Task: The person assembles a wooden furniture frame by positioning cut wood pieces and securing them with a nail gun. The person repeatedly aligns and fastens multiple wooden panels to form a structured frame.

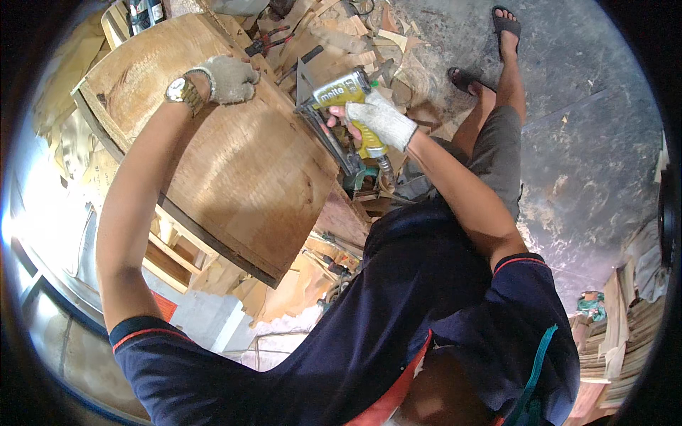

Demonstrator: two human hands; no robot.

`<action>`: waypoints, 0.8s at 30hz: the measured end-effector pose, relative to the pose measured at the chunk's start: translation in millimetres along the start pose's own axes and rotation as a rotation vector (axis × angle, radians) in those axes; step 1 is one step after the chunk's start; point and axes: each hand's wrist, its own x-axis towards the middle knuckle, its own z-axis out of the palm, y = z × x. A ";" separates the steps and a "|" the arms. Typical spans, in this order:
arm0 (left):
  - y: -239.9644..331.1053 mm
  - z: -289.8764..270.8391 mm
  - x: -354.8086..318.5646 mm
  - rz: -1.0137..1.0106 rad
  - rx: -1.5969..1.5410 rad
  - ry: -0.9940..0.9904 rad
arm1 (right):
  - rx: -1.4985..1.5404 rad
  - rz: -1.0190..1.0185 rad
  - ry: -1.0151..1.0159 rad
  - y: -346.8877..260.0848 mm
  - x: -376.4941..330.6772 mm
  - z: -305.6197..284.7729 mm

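A curved wooden panel (245, 170) with darker edge strips lies on its frame at the left. My left hand (229, 79), in a pale work glove with a watch (182, 94) at the wrist, rests on its upper part, fingers reaching toward the right edge strip. In my right hand (382, 121), also gloved but with bare fingertips showing, is a yellow and silver pneumatic nail gun (371, 145). My fingers wrap its handle near the trigger. The gun's long dark magazine (330, 142) slants down beside the panel's right edge, its nose close to that edge; contact I cannot tell.
Wood offcuts (348, 35) are heaped beyond the panel, with red-handled pliers or cutters (268, 41) among them. My sandalled feet (506, 25) stand on the grey concrete floor (582, 156). Stacked wood strips (625, 348) stand at the lower right.
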 end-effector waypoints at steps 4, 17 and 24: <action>-13.6 30.4 9.4 0.068 -0.023 0.208 | -0.059 -0.062 -0.081 1.2 22.2 3.4; -2.2 -4.8 1.5 0.046 -0.059 0.081 | 0.034 0.098 -0.070 26.9 0.5 -0.2; 4.8 -16.4 -7.0 -0.037 -0.163 0.043 | 0.080 0.102 -0.083 36.4 -18.1 -9.5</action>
